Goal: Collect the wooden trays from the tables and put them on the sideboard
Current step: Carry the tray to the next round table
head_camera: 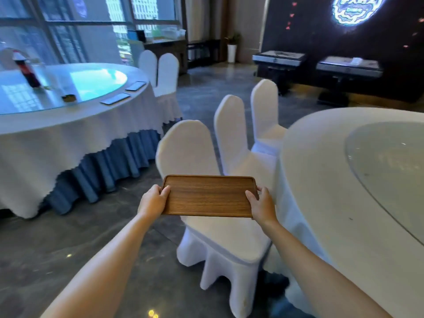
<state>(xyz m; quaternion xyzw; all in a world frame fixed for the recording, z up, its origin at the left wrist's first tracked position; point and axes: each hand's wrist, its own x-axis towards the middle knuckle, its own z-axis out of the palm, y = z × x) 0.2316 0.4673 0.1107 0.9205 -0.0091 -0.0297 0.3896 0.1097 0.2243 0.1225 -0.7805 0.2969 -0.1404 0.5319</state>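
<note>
I hold a brown wooden tray (207,196) level in front of me, above a white-covered chair (220,239). My left hand (154,199) grips its left short edge and my right hand (260,203) grips its right short edge, thumbs on top. Two more flat trays lie on the round table at the left, one (115,98) nearer and one (135,86) farther along the rim. A dark wooden sideboard (165,50) stands by the windows at the back.
The left round table (75,127) carries a cola bottle (26,70) and a small dish (68,98). A second round table (344,180) is close on my right, with several covered chairs beside it. Grey floor runs between the tables toward the back.
</note>
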